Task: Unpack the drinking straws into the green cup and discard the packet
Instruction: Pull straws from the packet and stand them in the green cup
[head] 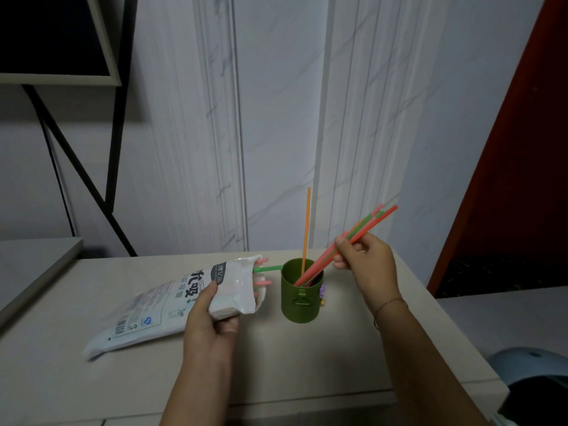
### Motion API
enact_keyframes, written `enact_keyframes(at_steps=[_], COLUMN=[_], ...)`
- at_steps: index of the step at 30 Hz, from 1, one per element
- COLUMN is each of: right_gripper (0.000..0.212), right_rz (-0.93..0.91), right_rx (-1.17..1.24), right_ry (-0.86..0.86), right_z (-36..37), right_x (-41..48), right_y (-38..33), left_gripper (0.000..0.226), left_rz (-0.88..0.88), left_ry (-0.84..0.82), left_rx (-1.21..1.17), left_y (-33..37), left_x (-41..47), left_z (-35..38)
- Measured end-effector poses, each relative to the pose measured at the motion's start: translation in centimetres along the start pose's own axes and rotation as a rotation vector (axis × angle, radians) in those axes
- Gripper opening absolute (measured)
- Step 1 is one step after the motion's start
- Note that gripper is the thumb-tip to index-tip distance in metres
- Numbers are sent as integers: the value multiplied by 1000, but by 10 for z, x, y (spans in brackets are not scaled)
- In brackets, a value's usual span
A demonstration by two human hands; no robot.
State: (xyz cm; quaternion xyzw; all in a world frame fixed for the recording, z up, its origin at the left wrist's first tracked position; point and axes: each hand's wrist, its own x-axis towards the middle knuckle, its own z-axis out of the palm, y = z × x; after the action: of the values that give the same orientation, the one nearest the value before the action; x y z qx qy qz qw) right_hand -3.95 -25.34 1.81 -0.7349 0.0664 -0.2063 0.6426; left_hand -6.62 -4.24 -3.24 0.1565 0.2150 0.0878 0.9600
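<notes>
Two bare forearms are seen reaching in from the bottom edge over a pale table [307,364]. On the left side, the left hand [212,315] is closed around the open end of a white printed packet [159,305], thumb on top and fingers tucked underneath. Most of the packet is laid flat on the table, stretching away to the left with a barcode visible near its far end. A few straw tips [265,273], pink and green, are poking out of the packet's mouth, and the green one nearly reaches the cup's rim.

Just right of the packet mouth, the green cup [299,302] is stood upright on the table, with a metal clip on its front and something small and purple on its right side. One orange straw [306,226] is already stood almost straight up inside it.

Over on the right, a bunch of straws [362,233] in red, pink, green and orange is pinched in the right hand [365,262], held slanted so the lower ends are dipped into the cup while the upper ends point up and to the right. A thin bracelet [388,304] is worn on that wrist.

At the bottom right corner, part of a light blue rounded object [528,364] is visible beside the table, can't really be told what it is
</notes>
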Motion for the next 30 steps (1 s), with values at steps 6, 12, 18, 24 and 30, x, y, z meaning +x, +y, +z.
enact_keyframes(at_steps=[6,12,18,24,30], right_gripper=[17,16,25,27,33], right_rz=[-76,-32,29,206,533], right_rx=[12,-83,-146,-192,316], right_ry=[139,30,55,-30,-418], right_z=[0,9,6,-3,17], right_x=[-1,-1,-1,-20,-50], right_y=[1,15,23,20,6], left_gripper=[46,52,54,52,55], left_rz=[8,7,5,20,93], left_ry=[27,17,6,-39,-104], left_rx=[-6,-5,1,55,160], left_y=[2,2,-1,1,1], left_x=[-1,1,-2,-4,-10], left_z=[0,-3,-2,-2,-3])
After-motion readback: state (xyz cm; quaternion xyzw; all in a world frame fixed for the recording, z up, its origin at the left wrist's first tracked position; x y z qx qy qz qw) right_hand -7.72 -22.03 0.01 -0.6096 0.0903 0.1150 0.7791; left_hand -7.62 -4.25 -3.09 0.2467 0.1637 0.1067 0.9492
